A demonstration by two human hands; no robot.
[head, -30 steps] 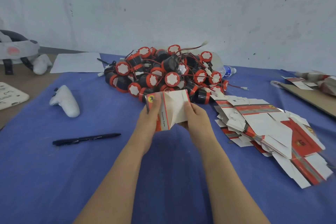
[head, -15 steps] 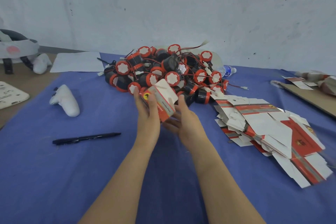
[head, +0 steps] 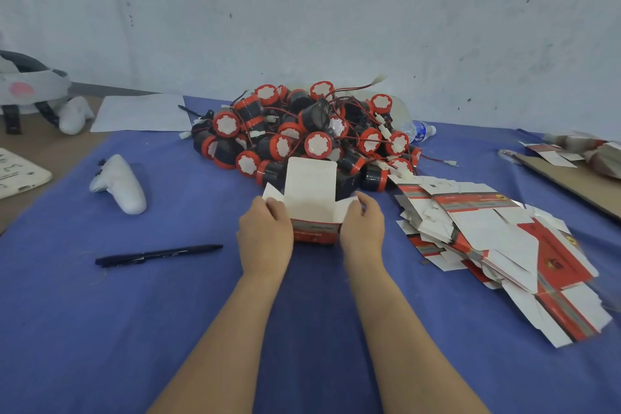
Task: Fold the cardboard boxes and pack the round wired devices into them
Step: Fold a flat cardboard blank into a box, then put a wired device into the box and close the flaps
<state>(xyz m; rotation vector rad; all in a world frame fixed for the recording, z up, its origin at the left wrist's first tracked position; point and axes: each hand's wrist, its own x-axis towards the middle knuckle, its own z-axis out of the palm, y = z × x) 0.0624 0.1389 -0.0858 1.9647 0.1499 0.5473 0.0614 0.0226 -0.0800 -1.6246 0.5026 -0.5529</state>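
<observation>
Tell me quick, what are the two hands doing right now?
Left hand: closed, holding the left side of the open cardboard box.
Right hand: closed, holding the box's right side.

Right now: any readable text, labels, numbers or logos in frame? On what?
No text is legible.
On the box: a white print line on the red band, blurred.
On the flat boxes: print and yellow emblems, too small.
On the bottle: blue label, unreadable.
On the white pad: dark marks, cut by the frame edge, unreadable.
</observation>
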